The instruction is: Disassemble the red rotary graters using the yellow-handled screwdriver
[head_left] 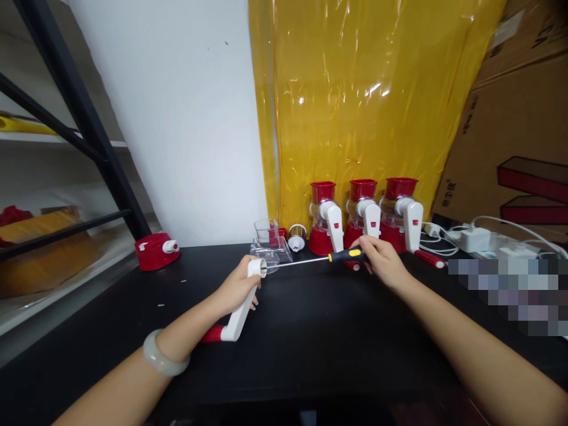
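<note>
My left hand (242, 285) is closed around a white crank handle (242, 319) with a red grip, held above the black table. Its round hollow end faces right. My right hand (377, 257) grips a screwdriver (346, 255) by its black and yellow handle. The long metal shaft runs left, and its tip is inside the hollow end of the crank handle. Just behind my left hand lies a clear plastic housing (266, 234). Beside it is a metal grater drum (297, 238) with a white end.
Three red rotary graters (364, 216) with white cranks stand at the back right. A red base (156, 251) sits at the left rear. White chargers and cables (474, 239) lie at right, by a cardboard box (510, 136). A black metal frame (106, 171) borders the left.
</note>
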Available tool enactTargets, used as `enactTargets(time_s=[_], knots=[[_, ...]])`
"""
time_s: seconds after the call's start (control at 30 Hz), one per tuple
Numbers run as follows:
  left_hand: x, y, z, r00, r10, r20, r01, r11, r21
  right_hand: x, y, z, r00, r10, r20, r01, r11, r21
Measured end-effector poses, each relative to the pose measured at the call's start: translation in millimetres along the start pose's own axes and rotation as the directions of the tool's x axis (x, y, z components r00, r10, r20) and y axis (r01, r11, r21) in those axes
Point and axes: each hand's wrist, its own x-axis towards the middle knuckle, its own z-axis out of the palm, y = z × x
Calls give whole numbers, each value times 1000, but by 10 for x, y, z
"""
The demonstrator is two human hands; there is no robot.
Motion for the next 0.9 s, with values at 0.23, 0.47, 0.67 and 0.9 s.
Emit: enactTargets(time_s=[0.23, 0.47, 0.67, 0.9], knots=[[8, -6, -2, 1000, 3, -9, -3, 1000, 2, 3, 87, -20, 971, -239, 9, 235, 959, 157], [-2, 0, 17, 1000, -2, 7, 2, 1000, -2, 34, 73, -22, 996, -71, -47, 66, 994, -92], [3, 0, 4, 1000, 1, -1, -1, 1000, -11, 18, 68, -4, 976, -213, -45, 217, 964, 154], [12, -11, 3, 1000, -5, -3, 5, 1000, -6, 12, 66, 14, 980, -188, -70, 192, 979, 60]])
